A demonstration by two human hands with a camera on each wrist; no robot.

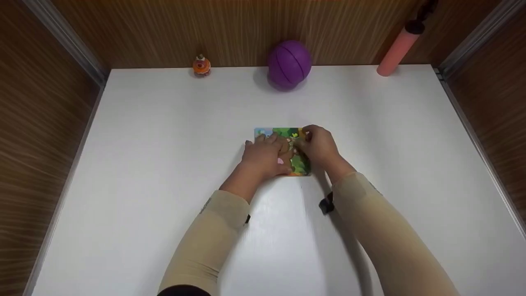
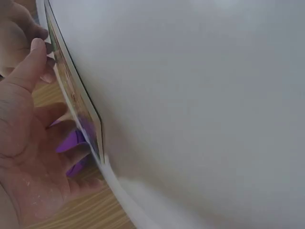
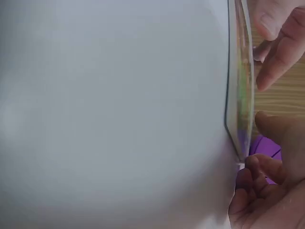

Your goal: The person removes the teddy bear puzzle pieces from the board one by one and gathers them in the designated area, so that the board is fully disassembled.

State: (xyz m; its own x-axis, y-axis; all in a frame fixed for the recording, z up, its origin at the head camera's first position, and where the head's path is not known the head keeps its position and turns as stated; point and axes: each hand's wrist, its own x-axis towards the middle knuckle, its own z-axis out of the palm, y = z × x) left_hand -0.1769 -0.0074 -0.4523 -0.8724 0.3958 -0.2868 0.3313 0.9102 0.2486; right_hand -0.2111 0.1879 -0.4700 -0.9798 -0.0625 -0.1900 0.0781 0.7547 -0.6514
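Note:
A flat, colourful cartoon picture board (image 1: 302,163) lies on the white table, with green foliage and a brown figure on it. My left hand (image 1: 263,156) rests over its left half, fingers spread and fairly straight, hiding much of the picture. In the left wrist view the palm and fingers of the left hand (image 2: 38,138) show beside the thin edge of the board (image 2: 76,90). At the board's far right corner is my right hand (image 1: 322,146), with bent fingers. The right wrist view shows the curled fingers of the right hand (image 3: 267,191) at the corner of the board (image 3: 242,95), its thumb apart from them.
Along the back edge stand a small orange figurine (image 1: 201,65), a purple ball (image 1: 289,64) and a pink cylinder with a black top (image 1: 398,49), leaning on the wood-grain back panel (image 1: 164,33). Wood-grain side panels (image 1: 45,135) flank the white table (image 1: 164,123).

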